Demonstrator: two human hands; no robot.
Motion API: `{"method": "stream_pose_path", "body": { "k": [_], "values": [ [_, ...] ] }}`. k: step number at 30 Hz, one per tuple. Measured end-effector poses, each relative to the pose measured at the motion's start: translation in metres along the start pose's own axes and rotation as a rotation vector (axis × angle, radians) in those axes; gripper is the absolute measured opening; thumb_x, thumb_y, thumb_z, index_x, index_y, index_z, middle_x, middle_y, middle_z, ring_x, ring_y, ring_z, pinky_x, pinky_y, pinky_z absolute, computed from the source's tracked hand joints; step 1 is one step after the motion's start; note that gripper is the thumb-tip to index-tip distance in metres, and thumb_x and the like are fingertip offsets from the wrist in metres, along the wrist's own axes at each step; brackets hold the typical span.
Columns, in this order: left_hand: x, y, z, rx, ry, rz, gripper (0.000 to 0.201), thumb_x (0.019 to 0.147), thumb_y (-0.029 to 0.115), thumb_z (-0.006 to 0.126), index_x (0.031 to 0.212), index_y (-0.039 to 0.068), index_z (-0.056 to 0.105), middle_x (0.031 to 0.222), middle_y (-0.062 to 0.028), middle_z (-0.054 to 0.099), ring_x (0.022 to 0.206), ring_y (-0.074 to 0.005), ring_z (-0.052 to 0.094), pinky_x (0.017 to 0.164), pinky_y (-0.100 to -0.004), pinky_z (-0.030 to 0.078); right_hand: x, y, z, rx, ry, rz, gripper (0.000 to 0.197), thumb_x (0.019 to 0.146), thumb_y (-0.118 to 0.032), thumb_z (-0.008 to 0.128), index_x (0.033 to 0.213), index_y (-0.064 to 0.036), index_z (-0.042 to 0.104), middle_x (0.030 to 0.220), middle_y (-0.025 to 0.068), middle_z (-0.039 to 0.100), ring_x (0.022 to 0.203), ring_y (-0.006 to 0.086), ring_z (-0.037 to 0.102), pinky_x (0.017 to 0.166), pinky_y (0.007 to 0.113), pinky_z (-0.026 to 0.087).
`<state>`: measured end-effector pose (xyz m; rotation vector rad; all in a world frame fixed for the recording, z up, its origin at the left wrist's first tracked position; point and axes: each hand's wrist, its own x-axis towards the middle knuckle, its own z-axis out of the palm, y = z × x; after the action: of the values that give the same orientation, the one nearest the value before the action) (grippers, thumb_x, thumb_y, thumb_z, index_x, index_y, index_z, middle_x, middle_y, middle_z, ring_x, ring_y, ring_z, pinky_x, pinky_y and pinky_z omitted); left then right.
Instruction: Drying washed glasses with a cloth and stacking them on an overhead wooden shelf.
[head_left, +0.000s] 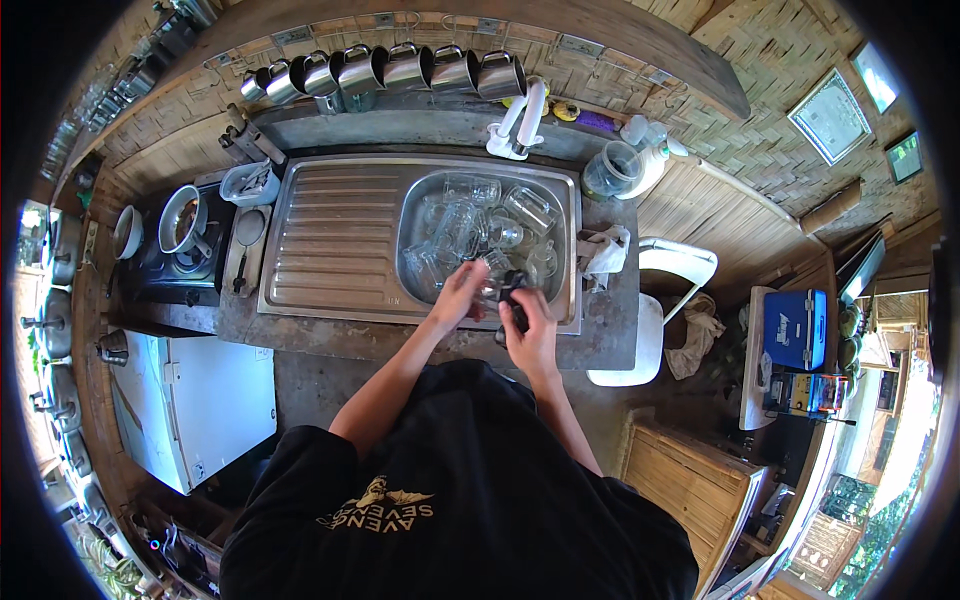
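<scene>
Framed sign, upper right wall: pale rectangular sheet (829, 117) in a light frame, hung tilted on the woven bamboo wall.
Second frame: smaller, bluish-white (876, 76), just above and right of the first, near the picture's rim.
Third frame: small, dark-edged, greenish face (905, 157), below the second.
Blue box: rectangular blue case with a white mark (797, 328), on a narrow white surface at right.
Package below it: small box, orange, white and dark print (803, 393), just beside the blue box.

You stand facing woven bamboo walls (760, 130); steel mugs (400, 68) hang above, a stove (180, 255) sits left, a white chair (650, 300) right, daylight beyond.
</scene>
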<state>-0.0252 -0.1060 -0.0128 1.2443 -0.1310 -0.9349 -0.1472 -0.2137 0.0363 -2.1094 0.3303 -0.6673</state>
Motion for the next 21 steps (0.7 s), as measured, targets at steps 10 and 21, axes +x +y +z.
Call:
{"method": "stream_pose_path", "body": {
  "k": [10, 21],
  "values": [
    [-0.011, 0.02, -0.015, 0.239, 0.119, -0.158, 0.029, 0.096, 0.041, 0.054, 0.093, 0.013, 0.061, 0.068, 0.0015, 0.056, 0.04, -0.0063, 0.045, 0.032, -0.0237, 0.029, -0.009, -0.013, 0.016, -0.112, -0.402, -0.04, 0.051, 0.073, -0.018, 0.078, 0.113, 0.0069, 0.059, 0.119, 0.0262, 0.058, 0.111, 0.0419, 0.057, 0.095, 0.044, 0.047],
    [-0.026, 0.024, -0.02, 0.68, 0.079, 0.738, 0.022, 0.092, 0.02, 0.059, 0.097, -0.001, 0.06, 0.089, -0.0188, 0.063, 0.086, -0.038, 0.063, 0.074, -0.0401, 0.05, -0.006, 0.002, 0.033, 0.981, -0.271, 0.672, 0.042, 0.075, -0.006, 0.075, 0.112, 0.0019, 0.056, 0.096, 0.0116, 0.064, 0.09, 0.0121, 0.062, 0.078, 0.03, 0.05]
  ]
}}
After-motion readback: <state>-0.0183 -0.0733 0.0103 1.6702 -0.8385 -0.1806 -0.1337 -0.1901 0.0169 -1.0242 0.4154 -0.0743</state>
